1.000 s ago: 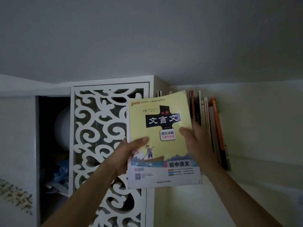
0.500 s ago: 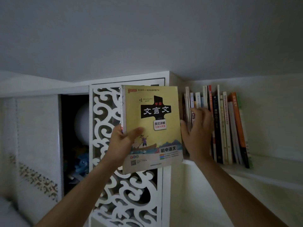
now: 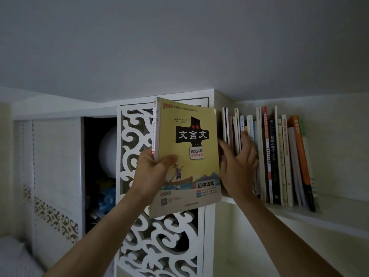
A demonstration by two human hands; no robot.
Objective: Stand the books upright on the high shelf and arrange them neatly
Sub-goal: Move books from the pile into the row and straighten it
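Head view: the left hand pinches the yellow book upright just off the shelf's left end, while the right hand's straight fingers press the row of books. Released carelessly, the leaning row could topple leftward and close the gap.

The yellow book covers the left end of the high shelf and part of the fretwork cabinet door behind it. Right of that book, the right hand hides the lower spines of several shelved books; its fingertips are motion-blurred. Most spine titles are too small to read. Left of the book, the dark cabinet opening shows only a pale round shape and something blue, neither identifiable.
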